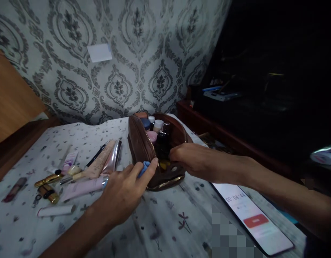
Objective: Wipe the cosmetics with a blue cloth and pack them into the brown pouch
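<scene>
An open brown zip bag stands on the patterned cloth, with jars and bottles inside, among them a white-capped jar and a pink one. My left hand is closed around a small blue cloth, its fingertips at the bag's near left zip edge. Over the bag's right side, my right hand reaches in with curled fingers; whatever they hold is hidden. Left of the bag lie several tubes and cosmetics, such as a pink tube and a silver tube.
A phone showing a timer lies at the lower right, under my right forearm. A white tube and a lip gloss are at the left. Behind stands a patterned wall; a wooden board is at the far left.
</scene>
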{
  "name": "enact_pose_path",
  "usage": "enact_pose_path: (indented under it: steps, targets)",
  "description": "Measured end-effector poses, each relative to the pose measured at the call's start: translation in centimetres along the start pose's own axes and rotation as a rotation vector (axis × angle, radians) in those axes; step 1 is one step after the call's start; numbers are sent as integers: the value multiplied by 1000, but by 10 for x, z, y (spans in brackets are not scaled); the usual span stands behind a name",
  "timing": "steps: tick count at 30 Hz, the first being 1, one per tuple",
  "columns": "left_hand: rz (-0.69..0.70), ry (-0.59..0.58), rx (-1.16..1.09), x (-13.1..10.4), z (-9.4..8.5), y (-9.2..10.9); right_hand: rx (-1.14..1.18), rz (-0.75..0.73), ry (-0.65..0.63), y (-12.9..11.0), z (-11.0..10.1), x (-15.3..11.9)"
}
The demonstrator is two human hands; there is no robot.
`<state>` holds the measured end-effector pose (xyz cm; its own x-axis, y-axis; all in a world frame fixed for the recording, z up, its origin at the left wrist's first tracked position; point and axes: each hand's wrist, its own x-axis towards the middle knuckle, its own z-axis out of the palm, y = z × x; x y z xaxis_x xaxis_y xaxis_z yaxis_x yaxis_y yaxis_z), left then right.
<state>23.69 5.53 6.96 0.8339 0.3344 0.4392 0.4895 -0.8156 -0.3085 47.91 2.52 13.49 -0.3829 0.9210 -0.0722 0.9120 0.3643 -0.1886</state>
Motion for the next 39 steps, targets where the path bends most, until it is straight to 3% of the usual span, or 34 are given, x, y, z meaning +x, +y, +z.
enact_pose_path:
  steps: [4, 9, 13, 16, 18, 21, 24, 28, 33, 36, 39]
  targets:
    - [-14, 2, 0, 0, 1, 0, -52, 49, -129, -10, -5, 5]
    - [-24, -5, -12, 0, 0, 1, -19, 25, -98, -9, -7, 2]
    - [-42, -29, -16, -3, -1, 2, -2, -83, -8, 3, 3, -4]
    - [-50, -34, -26, -13, 0, 1, 8, -112, 107, 9, 16, -6]
    - [-59, -44, -37, -25, 2, 0, -4, -125, 256, 8, 23, -7]
    - [-94, -88, -59, -49, 5, -5, -4, -157, 496, -5, 30, -10]
    - [-182, -171, -75, -72, 5, -13, 72, -181, 649, -26, 34, -18]
    - [-425, -314, -49, -91, -1, -43, 234, -244, 652, -55, 43, -25]
    - [-858, -458, 60, -100, -6, -106, 401, -275, 473, -83, 62, -16]
    - [-923, -686, 50, -101, 1, -136, 499, -266, 378, -98, 80, -5]
    - [-909, -779, 16, -102, 10, -152, 590, -264, 306, -114, 98, 8]
